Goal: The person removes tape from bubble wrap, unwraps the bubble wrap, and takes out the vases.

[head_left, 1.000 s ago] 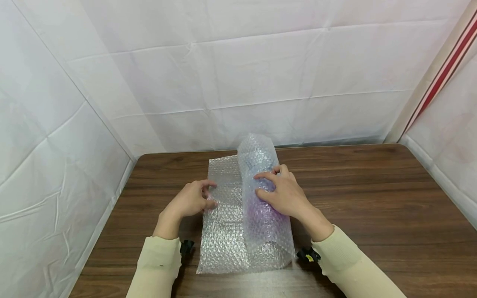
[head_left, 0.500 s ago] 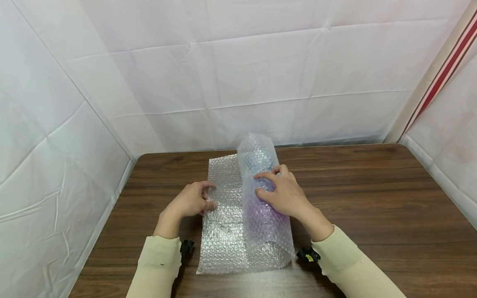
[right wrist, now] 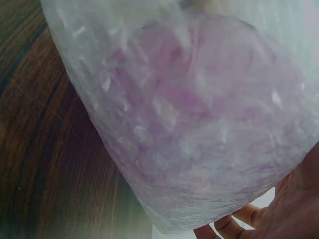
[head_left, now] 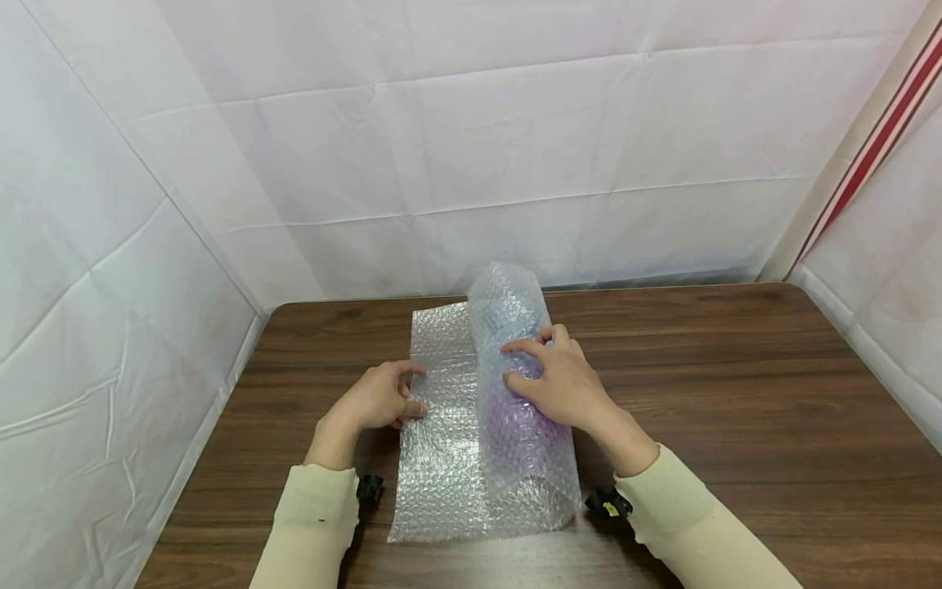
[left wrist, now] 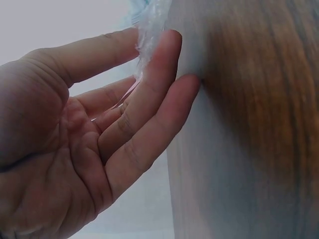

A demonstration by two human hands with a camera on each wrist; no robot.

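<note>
A sheet of bubble wrap (head_left: pixel 441 458) lies on the table, its right part folded over a rounded bundle (head_left: pixel 522 425) that shows blue and purple through the plastic. At the sheet's left edge, my left hand (head_left: pixel 375 397) pinches the wrap; the left wrist view has the thumb on one side of the edge (left wrist: pixel 149 37) and fingers on the other. My right hand (head_left: pixel 562 380) holds the bundle from its right side, thumb and index finger spread on top. Its other fingers curve over the far side, partly hidden. Purple fills the wrapped bundle (right wrist: pixel 199 99) in the right wrist view.
The brown wood-grain table (head_left: pixel 736 393) extends to both sides of the wrap. White cloth walls (head_left: pixel 515 147) stand behind and at the sides, with a red stripe (head_left: pixel 861 172) at the right. Black wrist devices (head_left: pixel 609 503) sit beneath the sleeves.
My left fingertips and thumb have shifted very slightly left and down at the sheet's edge. The right hand and the bundle stay in place.
</note>
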